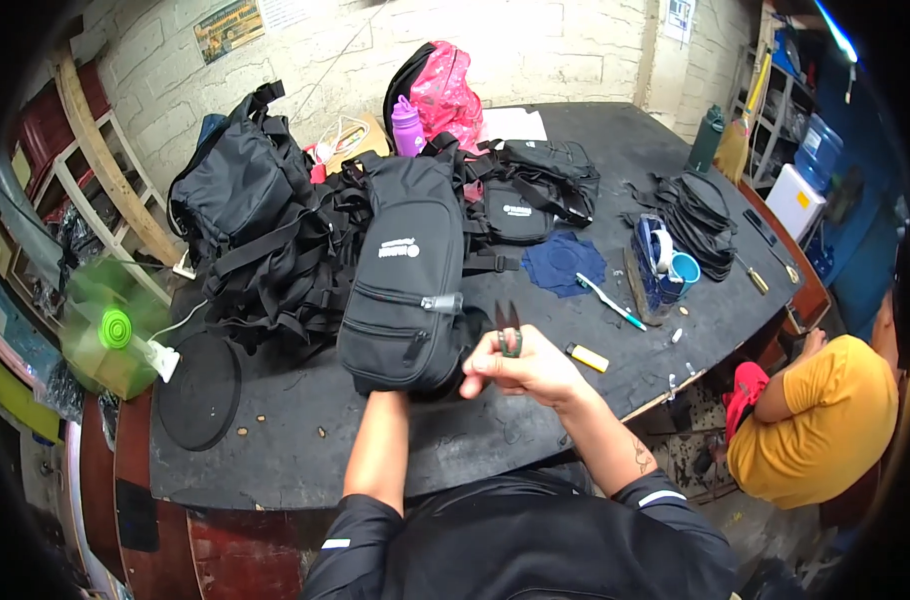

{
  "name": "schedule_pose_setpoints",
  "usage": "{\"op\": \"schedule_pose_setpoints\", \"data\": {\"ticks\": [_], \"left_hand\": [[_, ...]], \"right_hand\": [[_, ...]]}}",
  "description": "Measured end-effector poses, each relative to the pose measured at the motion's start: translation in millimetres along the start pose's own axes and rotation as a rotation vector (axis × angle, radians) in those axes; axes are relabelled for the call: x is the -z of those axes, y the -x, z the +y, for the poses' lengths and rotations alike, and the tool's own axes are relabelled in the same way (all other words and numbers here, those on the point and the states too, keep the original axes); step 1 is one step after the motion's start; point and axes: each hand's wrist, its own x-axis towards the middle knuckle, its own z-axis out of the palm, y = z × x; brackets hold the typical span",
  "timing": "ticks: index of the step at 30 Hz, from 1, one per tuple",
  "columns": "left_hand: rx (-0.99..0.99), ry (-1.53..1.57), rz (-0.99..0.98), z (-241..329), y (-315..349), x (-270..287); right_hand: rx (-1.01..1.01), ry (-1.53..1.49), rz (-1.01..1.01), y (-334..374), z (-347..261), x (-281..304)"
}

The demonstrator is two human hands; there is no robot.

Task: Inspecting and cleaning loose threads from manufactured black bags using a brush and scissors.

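A slim black backpack [407,270] with zipped front pockets stands tilted in front of me, its base toward me. My left forearm [378,455] runs under its near end, and the bag hides the hand, so I cannot see its fingers. Beside the bag's lower right edge, my right hand [531,372] is closed around small thread snips [508,332], their dark blades pointing up and away from me. Its thumb and forefinger are pinched close to the bag; whether they hold a thread is too small to tell. A grey tag [442,303] hangs at the upper pocket's zip.
More black bags [245,185] and straps pile up at left. Right of my hand lie a yellow lighter [587,357], a marker [611,302], blue cloth pieces [563,264] and a teal cup [684,268]. A green fan [115,328] stands left; a person in yellow [820,425] crouches right.
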Motion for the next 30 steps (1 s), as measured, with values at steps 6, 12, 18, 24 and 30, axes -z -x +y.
{"op": "schedule_pose_setpoints", "data": {"ticks": [6, 12, 18, 24, 30], "left_hand": [[-0.028, -0.017, 0.008, -11, 5, 22], [-0.085, 0.014, 0.014, -2, 45, 20], [-0.074, 0.006, 0.026, 23, 48, 19], [-0.068, -0.006, 0.031, 23, 64, 28], [-0.080, 0.004, 0.022, 40, 66, 32]], "right_hand": [[0.590, 0.594, 0.435, -40, -47, 52], [0.145, 0.250, 0.025, -63, -37, 94], [0.239, -0.078, 0.141, -56, -16, 40], [0.236, 0.036, 0.178, -44, -12, 17], [0.281, -0.038, 0.136, -43, -11, 21]]}}
